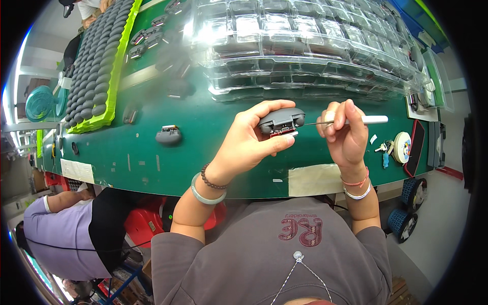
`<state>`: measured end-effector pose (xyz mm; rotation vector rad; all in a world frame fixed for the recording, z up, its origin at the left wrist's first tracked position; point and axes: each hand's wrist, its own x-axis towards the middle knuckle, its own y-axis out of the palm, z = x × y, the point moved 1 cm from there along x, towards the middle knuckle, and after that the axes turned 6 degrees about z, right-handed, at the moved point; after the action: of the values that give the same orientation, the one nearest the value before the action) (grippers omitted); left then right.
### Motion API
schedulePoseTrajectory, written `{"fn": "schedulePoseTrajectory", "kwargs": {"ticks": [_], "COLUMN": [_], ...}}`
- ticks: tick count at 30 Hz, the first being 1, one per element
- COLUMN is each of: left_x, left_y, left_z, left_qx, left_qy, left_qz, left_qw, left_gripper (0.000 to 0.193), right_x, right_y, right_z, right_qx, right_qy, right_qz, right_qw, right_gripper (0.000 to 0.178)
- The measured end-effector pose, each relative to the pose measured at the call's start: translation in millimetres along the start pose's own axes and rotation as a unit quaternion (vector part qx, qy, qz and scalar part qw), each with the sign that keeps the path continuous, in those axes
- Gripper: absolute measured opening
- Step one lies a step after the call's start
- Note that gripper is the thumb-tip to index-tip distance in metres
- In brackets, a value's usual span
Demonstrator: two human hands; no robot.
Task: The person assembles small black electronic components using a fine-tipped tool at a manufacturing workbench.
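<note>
Head view: left hand (pixel 246 136), grip pinching dark-grey rounded plastic-looking case (pixel 278 117) above green flat worktop (pixel 198 137); right hand (pixel 348 134), grip pinching slim white-handled metal-shafted tool (pixel 375 119), tip near case's right edge, contact unclear. Risk: sideways push could slip tip, scratching case or pricking left hand.

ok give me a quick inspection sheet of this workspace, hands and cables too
Surface: green table, pale sheet at near edge
Things in hand: grey case, white-handled tool; tip at case's side, contact unclear
Clutter: stacked clear trays, lime tray of grey pieces, loose case, white roll
Hands: left hand grips the case; right hand holds the tool
Cables: thin black cable, lower left
Surroundings: seated person, red stool, teal fan
</note>
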<state>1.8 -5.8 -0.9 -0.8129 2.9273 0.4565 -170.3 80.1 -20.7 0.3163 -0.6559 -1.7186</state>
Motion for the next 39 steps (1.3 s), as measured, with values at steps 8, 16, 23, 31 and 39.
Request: {"fn": "schedulePoseTrajectory", "kwargs": {"ticks": [8, 16, 23, 31, 39], "left_x": [0.1, 4.2, -0.5, -58.5, -69.5], "left_y": [4.5, 2.2, -0.2, -35.8, -227.9], "left_z": [0.9, 11.8, 7.9, -31.5, -23.1], "left_qx": [0.000, 0.001, 0.036, 0.179, 0.510], "left_qy": [-0.009, 0.003, 0.048, 0.019, 0.023], "left_qz": [0.017, 0.040, 0.047, -0.025, -0.404], "left_qw": [1.000, 0.999, 0.997, 0.983, 0.759], "left_gripper": [0.046, 0.048, 0.046, 0.046, 0.042], "right_x": [-3.6, -1.3, 4.8, 0.6, -3.6], "right_y": [9.9, 8.8, 13.3, -2.2, 8.9], "right_z": [6.4, 10.1, 7.7, 12.9, 14.0], "right_qx": [-0.112, -0.200, -0.132, 0.031, 0.011], "right_qy": [-0.024, 0.007, 0.049, 0.004, 0.020], "right_qz": [0.017, 0.062, 0.059, -0.004, 0.014], "right_qw": [0.993, 0.978, 0.988, 1.000, 1.000], "right_gripper": [0.043, 0.042, 0.042, 0.040, 0.040]}}
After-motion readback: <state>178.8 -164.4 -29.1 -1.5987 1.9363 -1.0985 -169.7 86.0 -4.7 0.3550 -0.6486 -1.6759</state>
